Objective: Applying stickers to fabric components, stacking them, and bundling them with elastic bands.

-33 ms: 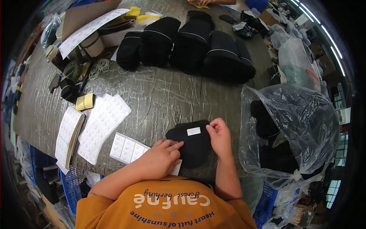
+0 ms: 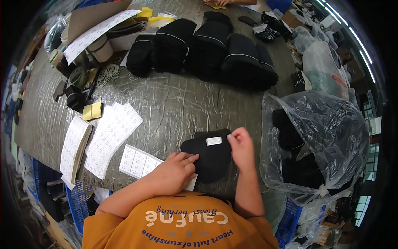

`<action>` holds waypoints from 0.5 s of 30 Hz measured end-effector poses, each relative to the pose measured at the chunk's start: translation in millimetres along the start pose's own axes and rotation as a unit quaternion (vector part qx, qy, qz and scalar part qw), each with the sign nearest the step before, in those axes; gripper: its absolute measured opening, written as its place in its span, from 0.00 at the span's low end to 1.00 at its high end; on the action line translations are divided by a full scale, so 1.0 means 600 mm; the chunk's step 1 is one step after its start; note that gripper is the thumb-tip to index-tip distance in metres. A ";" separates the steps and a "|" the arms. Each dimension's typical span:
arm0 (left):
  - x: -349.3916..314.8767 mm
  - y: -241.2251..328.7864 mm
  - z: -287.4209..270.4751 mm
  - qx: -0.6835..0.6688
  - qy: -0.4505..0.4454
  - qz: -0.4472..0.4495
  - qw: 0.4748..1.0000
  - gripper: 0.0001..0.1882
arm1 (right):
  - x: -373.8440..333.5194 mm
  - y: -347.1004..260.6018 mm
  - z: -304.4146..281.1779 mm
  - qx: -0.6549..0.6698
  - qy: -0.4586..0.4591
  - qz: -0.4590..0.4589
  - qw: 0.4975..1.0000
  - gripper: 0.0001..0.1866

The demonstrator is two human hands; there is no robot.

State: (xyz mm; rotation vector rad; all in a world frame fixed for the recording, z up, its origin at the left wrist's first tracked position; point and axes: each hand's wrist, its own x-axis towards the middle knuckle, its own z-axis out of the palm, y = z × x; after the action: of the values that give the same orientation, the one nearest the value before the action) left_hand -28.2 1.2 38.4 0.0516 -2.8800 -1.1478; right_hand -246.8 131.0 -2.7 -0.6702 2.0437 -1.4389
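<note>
A stack of rounded black fabric pieces (image 2: 210, 164) lies on the table in front of me. Near its far edge sits a small white label (image 2: 214, 140). At the far right corner my right hand (image 2: 240, 143) pinches the edge of the top piece between thumb and forefinger. My left hand (image 2: 179, 168), its fingers bent and close together, holds the left edge of the stack down. Beside that hand lies a small sheet of white labels (image 2: 141, 162), partly covered by my forearm. Another bit of white paper (image 2: 192, 182) shows under the left hand.
Label sheets (image 2: 112, 137) and a thick pad of labels (image 2: 74, 149) lie to the left, near a yellow bundle (image 2: 92, 111). Tied black fabric bundles (image 2: 207, 50) line the far side. A clear plastic bag (image 2: 331, 124) with black pieces stands right. Another person's hand (image 2: 222, 3) shows far off.
My right hand has moved slightly right, drawing the top piece's corner with it. The white label has shifted a little right and away from me. My left hand stays put.
</note>
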 end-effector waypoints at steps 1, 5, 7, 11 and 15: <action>0.000 0.000 0.000 -0.007 -0.003 -0.001 1.000 0.11 | 0.005 -0.003 -0.017 0.013 0.015 -0.008 1.000 0.05; 0.000 -0.003 -0.004 -0.027 0.040 0.005 0.999 0.09 | 0.031 -0.003 -0.085 -0.049 0.081 -0.044 0.995 0.04; -0.001 -0.002 -0.013 -0.034 0.049 -0.035 0.998 0.08 | 0.027 -0.005 -0.093 -0.101 0.115 -0.073 0.986 0.04; 0.006 0.005 -0.029 -0.045 0.151 -0.099 0.983 0.05 | -0.043 -0.057 -0.009 -0.097 -0.020 -0.082 0.992 0.08; 0.013 0.013 -0.035 -0.143 0.213 -0.148 0.955 0.06 | -0.097 -0.049 0.064 0.074 -0.201 -0.084 0.973 0.14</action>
State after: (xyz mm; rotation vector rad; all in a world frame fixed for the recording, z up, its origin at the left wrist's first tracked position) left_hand -35.0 -8.0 59.4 0.6530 -2.3567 -1.3838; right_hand -175.8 134.8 23.2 -0.9997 1.5845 -1.3957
